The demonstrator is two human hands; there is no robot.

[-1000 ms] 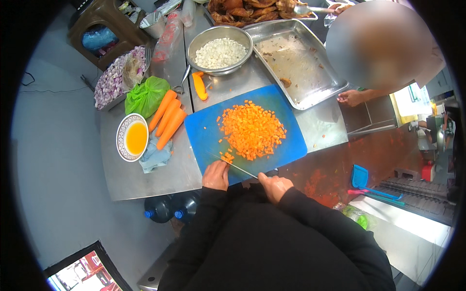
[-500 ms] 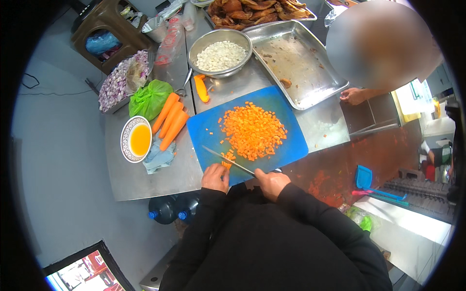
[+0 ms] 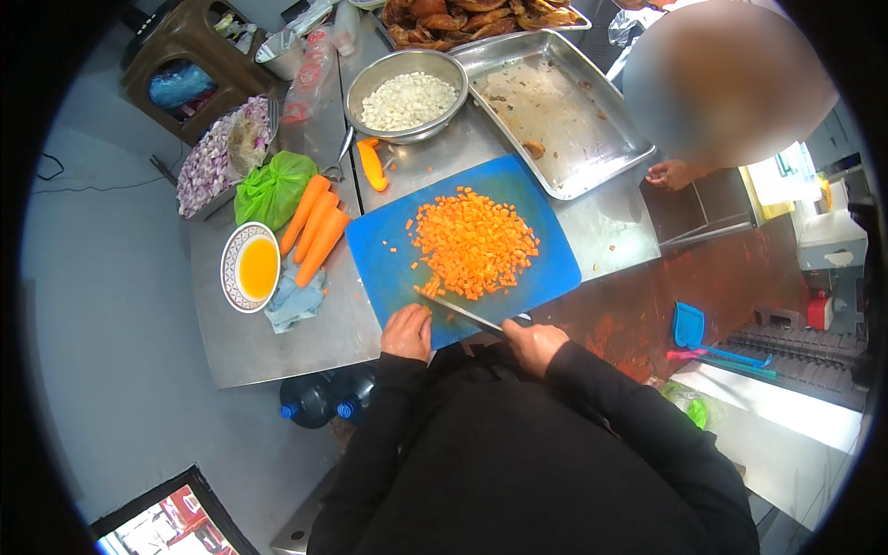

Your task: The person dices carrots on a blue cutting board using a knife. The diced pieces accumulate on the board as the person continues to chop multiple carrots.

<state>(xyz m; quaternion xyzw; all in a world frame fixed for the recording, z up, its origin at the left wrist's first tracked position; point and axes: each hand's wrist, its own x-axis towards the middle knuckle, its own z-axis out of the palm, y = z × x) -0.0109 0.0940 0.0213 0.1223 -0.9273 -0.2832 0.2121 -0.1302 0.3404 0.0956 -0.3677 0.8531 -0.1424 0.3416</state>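
My right hand point(image 3: 538, 348) grips the handle of a kitchen knife point(image 3: 469, 315). Its blade lies low over the blue cutting board point(image 3: 553, 242), the tip at the near edge of a heap of diced carrot point(image 3: 474, 245). At the board's near left edge rests my left hand point(image 3: 407, 331), fingers bent and pressed together; whatever may be under them is hidden. Left of the board lie several whole peeled carrots point(image 3: 318, 235). An orange-handled peeler point(image 3: 373, 166) lies beyond the board's far left side.
A steel bowl of chopped white pieces point(image 3: 407, 100) and a stained metal tray point(image 3: 564, 120) stand behind the board. Leftward are a bowl of orange liquid point(image 3: 257, 266), a blue cloth point(image 3: 296, 302), a green bag point(image 3: 274, 190) and chopped purple onion point(image 3: 222, 153). Another person's hand point(image 3: 678, 175) is near the tray.
The knife has moved away from my left hand's fingers toward the diced heap. Carrot pieces beside those fingers have been pushed to the heap's near edge. My right hand shifted slightly right.
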